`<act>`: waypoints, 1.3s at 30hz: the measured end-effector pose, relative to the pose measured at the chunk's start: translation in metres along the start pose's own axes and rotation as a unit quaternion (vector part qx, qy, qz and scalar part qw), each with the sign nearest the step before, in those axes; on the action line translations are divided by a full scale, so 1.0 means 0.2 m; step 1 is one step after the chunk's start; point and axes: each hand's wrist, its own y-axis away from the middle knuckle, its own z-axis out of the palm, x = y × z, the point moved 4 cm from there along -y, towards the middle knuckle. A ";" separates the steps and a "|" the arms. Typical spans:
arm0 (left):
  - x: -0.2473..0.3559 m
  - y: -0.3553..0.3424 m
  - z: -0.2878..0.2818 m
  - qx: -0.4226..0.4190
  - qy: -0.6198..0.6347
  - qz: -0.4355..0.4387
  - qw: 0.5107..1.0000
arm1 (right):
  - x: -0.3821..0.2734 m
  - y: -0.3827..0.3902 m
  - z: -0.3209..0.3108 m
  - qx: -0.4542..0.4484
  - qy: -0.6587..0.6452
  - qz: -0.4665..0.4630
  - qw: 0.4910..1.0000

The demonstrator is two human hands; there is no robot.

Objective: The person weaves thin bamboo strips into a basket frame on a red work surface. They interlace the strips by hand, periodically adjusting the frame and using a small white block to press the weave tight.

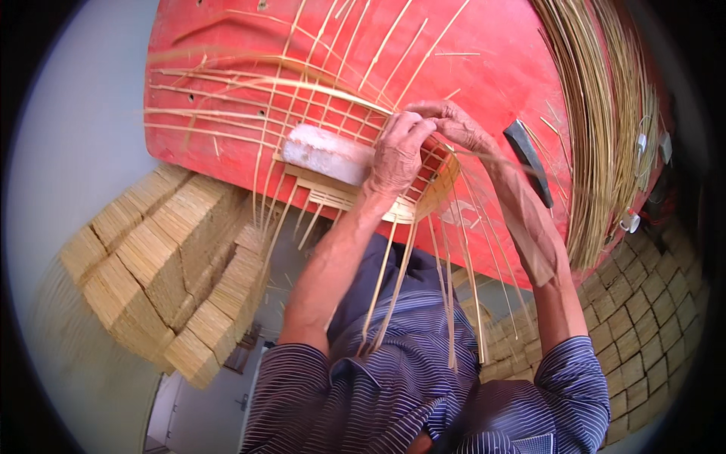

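Observation:
My left hand [397, 151] is closed at the upper right edge of a half-woven lattice of bamboo strips [321, 102], fingertips pinched on a strip. My right hand [450, 121] meets it there, fingers curled on the same strip; their exact hold is partly hidden. A whitish oblong block [325, 155] lies on the lattice, just left of my left hand. Loose strip ends fan out over the red board [491, 76] and down past its front edge. A dark metal blade [527, 163] lies on the board beside my right forearm.
A long bundle of thin strips [605, 113] runs along the board's right side, with a small white object [629, 221] near its lower end. Stacked bundles of cut bamboo pieces [159, 261] stand below the board at left, and more stacks [643, 318] fill the lower right.

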 end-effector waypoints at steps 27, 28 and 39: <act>-0.34 0.29 0.57 0.259 0.132 -0.395 0.871 | -0.05 0.03 -0.01 0.076 0.128 0.061 0.987; -0.35 0.30 0.58 0.266 0.126 -0.393 0.871 | -0.05 0.02 -0.01 0.072 0.144 0.065 0.985; -0.29 0.28 0.57 0.273 0.094 -0.401 0.870 | 0.00 0.03 -0.06 0.043 0.107 0.043 0.992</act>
